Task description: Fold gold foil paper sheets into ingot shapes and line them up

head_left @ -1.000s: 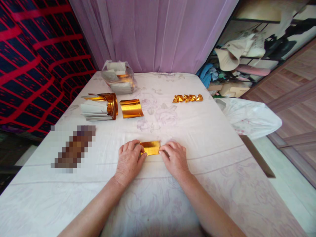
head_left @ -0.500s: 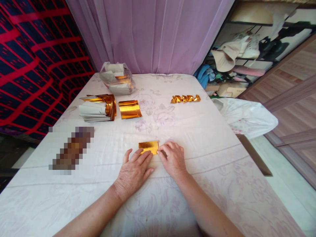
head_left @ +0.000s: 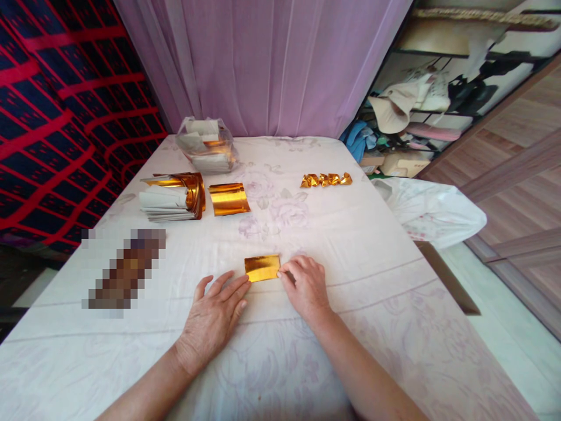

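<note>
A small folded sheet of gold foil paper (head_left: 262, 268) lies on the white flowered tablecloth (head_left: 359, 234) in front of me. My right hand (head_left: 304, 285) pinches its right edge with thumb and fingertips. My left hand (head_left: 214, 316) rests flat on the cloth just left of the sheet, fingers spread, its fingertips near the sheet's lower left corner.
At the back left are a stack of white and gold sheets (head_left: 172, 196), a single gold sheet (head_left: 228, 198) and a clear bag of paper (head_left: 205, 144). Several folded gold pieces (head_left: 325, 179) lie in a row at back right. A blurred object (head_left: 123, 275) lies at left.
My left hand has let go of the gold sheet's left edge, slid back towards me and to the left, and flattened on the cloth. The right hand stays on the right edge.
</note>
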`<action>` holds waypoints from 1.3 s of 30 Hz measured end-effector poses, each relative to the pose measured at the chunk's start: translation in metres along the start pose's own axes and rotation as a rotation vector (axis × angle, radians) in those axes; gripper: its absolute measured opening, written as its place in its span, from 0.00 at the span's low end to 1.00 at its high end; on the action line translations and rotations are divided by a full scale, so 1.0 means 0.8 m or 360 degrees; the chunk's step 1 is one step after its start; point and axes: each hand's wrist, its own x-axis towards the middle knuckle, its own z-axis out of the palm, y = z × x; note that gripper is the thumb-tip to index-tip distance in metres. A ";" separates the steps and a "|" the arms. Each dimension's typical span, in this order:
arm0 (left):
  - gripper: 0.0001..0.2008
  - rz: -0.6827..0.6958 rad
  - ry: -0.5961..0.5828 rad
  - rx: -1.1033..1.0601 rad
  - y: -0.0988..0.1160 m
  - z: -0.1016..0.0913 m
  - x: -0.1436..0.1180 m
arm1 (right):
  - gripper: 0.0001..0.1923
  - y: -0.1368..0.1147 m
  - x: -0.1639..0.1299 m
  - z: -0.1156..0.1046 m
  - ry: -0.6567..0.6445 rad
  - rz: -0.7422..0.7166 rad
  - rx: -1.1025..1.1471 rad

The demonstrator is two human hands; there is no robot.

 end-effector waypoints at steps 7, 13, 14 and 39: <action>0.16 -0.0031 0.0120 0.0119 0.006 0.003 0.001 | 0.03 -0.004 -0.001 0.002 0.0018 -0.0020 -0.0044; 0.12 0.0197 0.0135 0.0220 0.009 0.011 0.019 | 0.02 -0.005 0.000 -0.001 0.0037 -0.0060 -0.0094; 0.11 0.0219 0.0115 0.0224 0.008 0.012 0.021 | 0.02 -0.006 0.000 -0.002 0.0033 -0.0064 -0.0104; 0.14 0.0209 0.0015 0.0199 0.007 0.006 0.019 | 0.28 0.006 -0.031 -0.012 -0.0394 -0.0141 -0.0320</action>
